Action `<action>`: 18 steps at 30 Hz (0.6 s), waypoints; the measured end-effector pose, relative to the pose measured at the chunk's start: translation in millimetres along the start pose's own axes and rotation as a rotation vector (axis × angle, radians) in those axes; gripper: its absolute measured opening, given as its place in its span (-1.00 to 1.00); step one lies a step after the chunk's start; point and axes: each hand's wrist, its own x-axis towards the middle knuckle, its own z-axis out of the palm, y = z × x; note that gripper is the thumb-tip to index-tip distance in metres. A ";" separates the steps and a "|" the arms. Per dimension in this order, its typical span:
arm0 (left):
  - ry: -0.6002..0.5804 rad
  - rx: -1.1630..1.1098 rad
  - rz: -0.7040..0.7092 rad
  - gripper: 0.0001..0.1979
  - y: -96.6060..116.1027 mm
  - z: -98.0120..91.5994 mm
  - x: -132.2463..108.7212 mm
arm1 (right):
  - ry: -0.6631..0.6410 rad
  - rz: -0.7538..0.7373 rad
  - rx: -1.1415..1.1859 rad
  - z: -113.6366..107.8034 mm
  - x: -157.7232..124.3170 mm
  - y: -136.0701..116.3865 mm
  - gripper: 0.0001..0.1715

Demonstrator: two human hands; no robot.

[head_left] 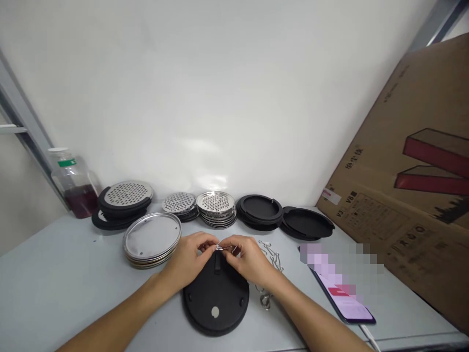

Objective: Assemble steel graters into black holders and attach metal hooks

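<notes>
Over a black round disc on a grey table, left hand and right hand both pinching a small metal fitting at the disc's upper edge, with loose wire hooks just beside the right hand and stacked perforated steel discs behind.

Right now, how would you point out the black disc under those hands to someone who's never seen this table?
On the pale grey table, follow the row of stacked discs by the wall, then come forward. The round black disc lies alone under the left hand and right hand, and a pale round spot near its edge sets it apart.
</notes>
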 end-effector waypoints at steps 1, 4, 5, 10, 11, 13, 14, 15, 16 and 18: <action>0.002 0.007 0.020 -0.84 -0.5 0.2 -0.2 | 0.003 -0.002 -0.006 -0.8 0.0 -0.7 -0.72; 0.013 0.015 0.035 -0.86 -1.4 0.3 -0.2 | 0.008 0.034 0.002 -3.7 0.7 -2.7 -0.80; 0.014 0.018 0.033 -0.86 -1.6 0.5 -0.1 | 0.012 0.053 0.001 -4.4 1.0 -3.1 -0.83; 0.011 0.018 0.043 -0.85 -6.2 3.6 0.1 | 0.041 0.113 -0.027 -3.3 3.0 0.2 -0.86; 0.015 0.020 0.043 -0.85 -8.0 4.5 0.1 | 0.039 0.116 -0.026 -2.6 3.4 1.7 -0.85; 0.021 0.031 0.039 -0.85 -11.8 6.3 0.2 | 0.037 0.107 -0.038 -1.2 4.2 5.0 -0.85; 0.019 0.042 0.035 -0.85 -13.6 7.3 0.1 | 0.041 0.099 -0.053 -0.5 4.5 6.6 -0.86; 0.018 0.054 0.033 -0.85 -15.0 8.4 0.0 | 0.049 0.090 -0.070 0.3 4.8 8.0 -0.86; 0.017 0.067 0.032 -0.85 -16.0 9.5 -0.2 | 0.061 0.080 -0.087 1.1 4.9 9.4 -0.86; 0.020 0.093 0.036 -0.85 -16.9 11.6 -0.9 | 0.084 0.058 -0.111 3.1 4.7 11.5 -0.83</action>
